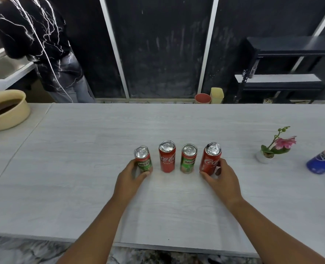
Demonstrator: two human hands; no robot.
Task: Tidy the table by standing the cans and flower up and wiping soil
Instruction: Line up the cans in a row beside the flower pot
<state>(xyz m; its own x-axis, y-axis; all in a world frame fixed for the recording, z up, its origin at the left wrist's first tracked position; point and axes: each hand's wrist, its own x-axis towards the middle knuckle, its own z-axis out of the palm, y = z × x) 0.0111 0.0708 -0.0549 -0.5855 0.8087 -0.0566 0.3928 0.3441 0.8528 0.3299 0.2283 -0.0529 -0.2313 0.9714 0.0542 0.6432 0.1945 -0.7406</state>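
Several cans stand upright in a row on the white table (81, 168). My left hand (132, 177) grips the leftmost green Milo can (143, 159). Beside it stand a red Coca-Cola can (167, 157) and a second Milo can (188, 159), both untouched. My right hand (219, 178) is wrapped around the rightmost red Coca-Cola can (210, 159). Upright at the right is a small white pot with a pink flower (272, 149). A blue Pepsi can (323, 159) rests tilted at the right edge of the view. I see no soil on the table.
A beige bowl (5, 111) with brown contents sits at the table's far left. A person in a dark patterned top (39, 44) stands behind the table at the left. A red cup (202, 99), a yellow container (217, 95) and a black shelf (281, 73) lie beyond the far edge.
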